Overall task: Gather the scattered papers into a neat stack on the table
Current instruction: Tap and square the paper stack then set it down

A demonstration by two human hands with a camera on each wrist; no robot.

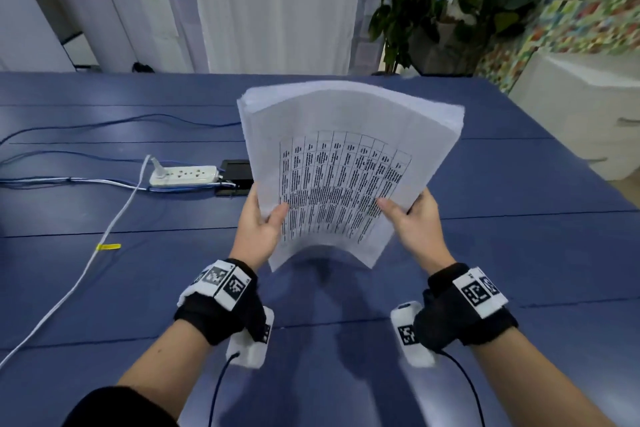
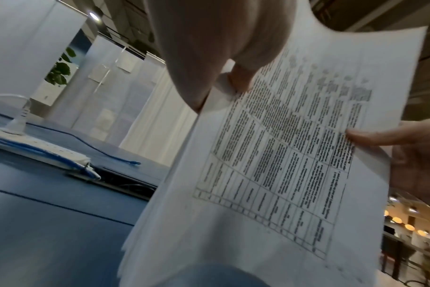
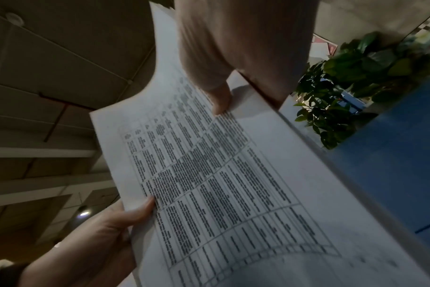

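I have the papers (image 1: pixel 349 163) gathered into one sheaf, held up in the air above the blue desk (image 1: pixel 519 253), in front of me and clear of its surface. My left hand (image 1: pixel 258 229) takes one long side low down, thumb curled onto the printed face and fingers behind; my right hand (image 1: pixel 414 224) does the same on the opposite side. So each grip is closed round the sheaf, pinching it, not merely steadying it.

As far as I can see, no loose sheet is left lying on the desk, so I judge the collecting done. What is left is the tidying: the far edges fan slightly and do not sit flush, so the sheets want squaring, and then the stack has to be laid down flat.

The sheaf stands tilted, its printed table facing me, its long axis running away from me and upward, the near short edge lowest and bowed up in the middle. To the left on the desk lie a power strip (image 1: pixel 183 176) and its cables (image 1: pixel 86 263), well apart from the papers.
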